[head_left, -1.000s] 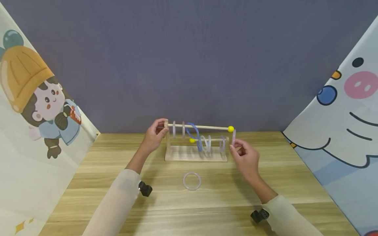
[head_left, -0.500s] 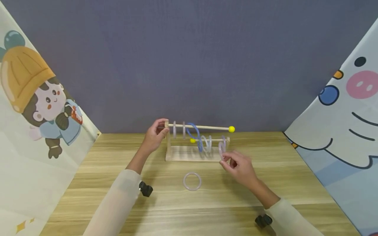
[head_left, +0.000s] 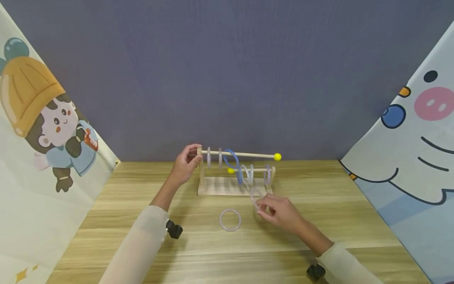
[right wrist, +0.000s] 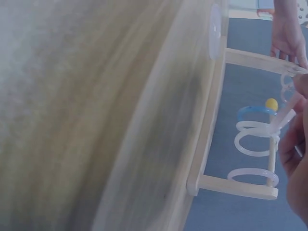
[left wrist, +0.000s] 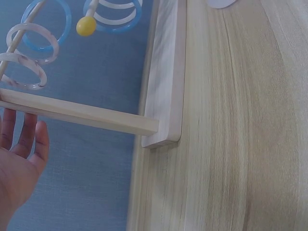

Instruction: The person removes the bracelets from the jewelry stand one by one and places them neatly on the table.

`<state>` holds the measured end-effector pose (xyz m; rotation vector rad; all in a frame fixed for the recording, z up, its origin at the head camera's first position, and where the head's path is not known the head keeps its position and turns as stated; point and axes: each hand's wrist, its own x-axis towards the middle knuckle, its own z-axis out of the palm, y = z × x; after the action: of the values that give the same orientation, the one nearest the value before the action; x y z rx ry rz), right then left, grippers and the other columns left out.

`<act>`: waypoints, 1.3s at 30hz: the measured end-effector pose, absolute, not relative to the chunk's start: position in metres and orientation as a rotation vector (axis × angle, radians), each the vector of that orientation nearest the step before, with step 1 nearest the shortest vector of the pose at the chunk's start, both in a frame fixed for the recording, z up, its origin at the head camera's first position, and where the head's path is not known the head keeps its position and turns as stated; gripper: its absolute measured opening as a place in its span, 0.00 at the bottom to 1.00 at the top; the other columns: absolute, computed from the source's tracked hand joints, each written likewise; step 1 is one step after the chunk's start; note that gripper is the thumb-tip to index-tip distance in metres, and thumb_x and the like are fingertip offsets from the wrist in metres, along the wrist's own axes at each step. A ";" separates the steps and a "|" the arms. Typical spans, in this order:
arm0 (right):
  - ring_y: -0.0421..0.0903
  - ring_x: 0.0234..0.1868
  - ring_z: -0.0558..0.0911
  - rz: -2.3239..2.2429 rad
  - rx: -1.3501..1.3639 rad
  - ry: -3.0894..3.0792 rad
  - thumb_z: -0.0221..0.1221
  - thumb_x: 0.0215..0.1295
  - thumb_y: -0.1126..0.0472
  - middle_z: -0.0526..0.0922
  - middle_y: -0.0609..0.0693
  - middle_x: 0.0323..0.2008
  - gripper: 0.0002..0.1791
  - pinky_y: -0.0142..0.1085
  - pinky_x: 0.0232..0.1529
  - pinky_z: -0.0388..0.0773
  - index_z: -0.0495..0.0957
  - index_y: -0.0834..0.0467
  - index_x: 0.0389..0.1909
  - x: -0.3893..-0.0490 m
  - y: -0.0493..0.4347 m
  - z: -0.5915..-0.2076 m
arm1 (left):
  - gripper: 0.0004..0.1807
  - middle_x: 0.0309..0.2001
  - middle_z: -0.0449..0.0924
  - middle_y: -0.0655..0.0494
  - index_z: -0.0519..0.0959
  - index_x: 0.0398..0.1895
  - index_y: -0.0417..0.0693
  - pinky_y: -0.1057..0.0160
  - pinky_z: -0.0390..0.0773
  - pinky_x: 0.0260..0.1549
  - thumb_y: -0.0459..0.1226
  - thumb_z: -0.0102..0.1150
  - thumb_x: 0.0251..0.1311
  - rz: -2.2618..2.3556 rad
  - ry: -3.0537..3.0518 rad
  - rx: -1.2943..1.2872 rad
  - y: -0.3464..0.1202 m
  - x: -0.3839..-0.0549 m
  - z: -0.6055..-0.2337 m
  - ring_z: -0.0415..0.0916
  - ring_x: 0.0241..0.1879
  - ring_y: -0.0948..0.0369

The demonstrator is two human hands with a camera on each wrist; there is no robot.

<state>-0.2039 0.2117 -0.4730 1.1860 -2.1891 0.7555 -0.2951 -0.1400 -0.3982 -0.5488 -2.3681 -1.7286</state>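
In the head view, my left hand point(head_left: 186, 163) grips the top of the left post of a wooden rack point(head_left: 216, 186), thumb in front. The left wrist view shows its fingers by that post point(left wrist: 86, 114). My right hand point(head_left: 281, 213) pinches a pale pink bangle point(head_left: 253, 200) between thumb and fingers, in front of the rack's base. Two pale bangles point(head_left: 220, 158) and a blue bangle point(head_left: 237, 159) hang on the upper rod point(head_left: 253, 154). On the lower rod hang another blue bangle, white bangles point(head_left: 252, 174) and a lilac bangle point(head_left: 268, 175).
A pale bangle point(head_left: 230, 230) lies flat on the wooden table point(head_left: 198, 252), in front of the rack. Yellow balls cap the rods: the upper ball point(head_left: 278, 157) points right, the lower ball point(head_left: 231, 170) left. A grey-blue wall point(head_left: 227, 79) rises behind.
My right hand has carried the pink bangle from beside the upper rod's yellow ball down and left, to the front of the rack's base. The left hand has stayed on the post.
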 end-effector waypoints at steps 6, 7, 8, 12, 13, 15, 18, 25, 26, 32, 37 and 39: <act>0.27 0.22 0.72 0.634 1.270 -2.294 0.72 0.56 0.61 0.83 0.39 0.27 0.12 0.14 0.25 0.68 0.84 0.54 0.41 -0.198 0.210 -0.481 | 0.23 0.57 0.77 0.33 0.68 0.70 0.40 0.70 0.79 0.39 0.35 0.55 0.74 -1.727 -2.368 -0.527 -0.143 -0.311 -0.419 0.78 0.47 0.40; 0.26 0.23 0.73 0.613 1.278 -2.312 0.73 0.54 0.61 0.83 0.39 0.27 0.13 0.14 0.26 0.69 0.85 0.53 0.40 -0.197 0.209 -0.482 | 0.23 0.57 0.77 0.34 0.68 0.70 0.41 0.70 0.79 0.39 0.35 0.55 0.74 -1.731 -2.362 -0.529 -0.143 -0.312 -0.420 0.78 0.46 0.41; 0.26 0.24 0.74 0.597 1.285 -2.332 0.73 0.53 0.61 0.83 0.39 0.27 0.13 0.14 0.27 0.71 0.85 0.53 0.40 -0.196 0.209 -0.483 | 0.23 0.56 0.77 0.34 0.69 0.69 0.42 0.70 0.79 0.38 0.36 0.56 0.74 -1.736 -2.354 -0.532 -0.143 -0.312 -0.421 0.78 0.46 0.42; 0.27 0.27 0.76 0.567 1.286 -2.432 0.72 0.55 0.61 0.83 0.37 0.28 0.12 0.16 0.30 0.73 0.85 0.51 0.41 -0.193 0.209 -0.489 | 0.22 0.55 0.79 0.37 0.70 0.68 0.45 0.70 0.80 0.38 0.38 0.57 0.73 -1.730 -2.345 -0.536 -0.143 -0.312 -0.422 0.79 0.44 0.46; 0.26 0.27 0.76 0.560 1.281 -2.461 0.72 0.56 0.60 0.82 0.37 0.28 0.12 0.16 0.30 0.73 0.85 0.51 0.41 -0.192 0.209 -0.490 | 0.22 0.54 0.79 0.37 0.71 0.67 0.45 0.70 0.80 0.38 0.38 0.57 0.73 -1.727 -2.347 -0.536 -0.143 -0.312 -0.422 0.79 0.44 0.47; 0.26 0.28 0.75 0.550 1.270 -2.517 0.71 0.58 0.59 0.82 0.36 0.29 0.11 0.16 0.30 0.73 0.85 0.51 0.42 -0.190 0.208 -0.493 | 0.22 0.54 0.79 0.38 0.71 0.67 0.46 0.70 0.80 0.39 0.39 0.58 0.73 -1.727 -2.350 -0.533 -0.143 -0.311 -0.423 0.79 0.44 0.46; 0.26 0.28 0.76 0.540 1.267 -2.577 0.71 0.58 0.58 0.82 0.37 0.29 0.10 0.17 0.31 0.74 0.85 0.51 0.42 -0.188 0.207 -0.495 | 0.22 0.54 0.79 0.38 0.71 0.67 0.46 0.68 0.81 0.39 0.39 0.58 0.73 -1.729 -2.356 -0.529 -0.144 -0.309 -0.424 0.79 0.45 0.44; 0.27 0.28 0.76 0.513 1.260 -2.619 0.71 0.58 0.57 0.82 0.37 0.29 0.10 0.17 0.31 0.74 0.85 0.50 0.40 -0.187 0.204 -0.496 | 0.23 0.56 0.78 0.35 0.69 0.69 0.43 0.66 0.81 0.40 0.36 0.56 0.74 -1.720 -2.363 -0.531 -0.144 -0.307 -0.424 0.79 0.46 0.41; 0.26 0.28 0.75 0.500 1.256 -2.615 0.71 0.58 0.57 0.82 0.37 0.29 0.10 0.18 0.30 0.74 0.85 0.50 0.40 -0.188 0.204 -0.496 | 0.23 0.56 0.78 0.35 0.69 0.69 0.43 0.67 0.80 0.39 0.36 0.56 0.74 -1.728 -2.354 -0.531 -0.143 -0.308 -0.423 0.79 0.47 0.40; 0.26 0.27 0.73 0.432 1.258 -2.634 0.70 0.59 0.55 0.81 0.37 0.29 0.08 0.19 0.29 0.72 0.86 0.48 0.39 -0.193 0.205 -0.496 | 0.23 0.56 0.78 0.36 0.70 0.68 0.45 0.70 0.80 0.39 0.38 0.57 0.73 -1.713 -2.345 -0.537 -0.141 -0.311 -0.420 0.80 0.45 0.45; 0.26 0.27 0.72 0.426 1.285 -2.650 0.70 0.60 0.56 0.82 0.38 0.30 0.07 0.20 0.28 0.71 0.86 0.48 0.40 -0.196 0.205 -0.496 | 0.24 0.58 0.77 0.36 0.68 0.70 0.43 0.68 0.80 0.40 0.37 0.55 0.75 -1.703 -2.374 -0.535 -0.142 -0.315 -0.419 0.79 0.47 0.45; 0.27 0.28 0.73 0.427 1.300 -2.660 0.70 0.60 0.56 0.83 0.38 0.31 0.08 0.20 0.28 0.71 0.87 0.48 0.40 -0.197 0.204 -0.496 | 0.24 0.59 0.76 0.36 0.68 0.70 0.43 0.69 0.79 0.40 0.37 0.55 0.75 -1.705 -2.383 -0.526 -0.143 -0.315 -0.419 0.78 0.48 0.44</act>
<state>-0.1966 0.2045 -0.4961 1.2996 -2.6603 0.4272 -0.3147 -0.1429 -0.4195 -0.5264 -2.3828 -1.7051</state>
